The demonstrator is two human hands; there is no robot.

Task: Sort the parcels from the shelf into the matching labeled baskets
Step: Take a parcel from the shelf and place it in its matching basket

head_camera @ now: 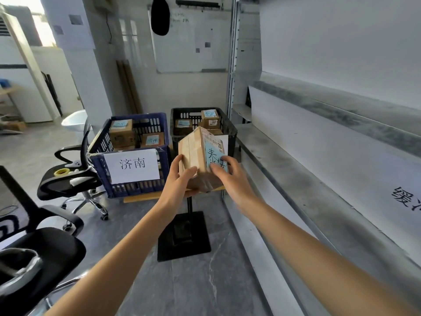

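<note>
Head view: we have both hands on one cardboard parcel, held in the air, off the shelf and not yet in any basket. Left hand cups it from below, thumb pressed on the plain taped face. Right hand grips the other side, fingertips lying over the blue label. Both are grasping; neither is released.

Key relation: the parcel stands tall, long axis near upright and leaning a little left, and it sits directly in front of the black basket. The blue basket, with its 济南 sign, lies to the left of the hands. We judge the black basket the straight-ahead drop, with the right hand on the nearer side.

Hard to tell: the right fingers cover part of the handwriting on the label, so we can't read it surely. The black basket's own sign hides behind the parcel, with only a white corner showing. The right thumb is hidden. Writing on the shelf front is cut off at the frame edge.
</note>
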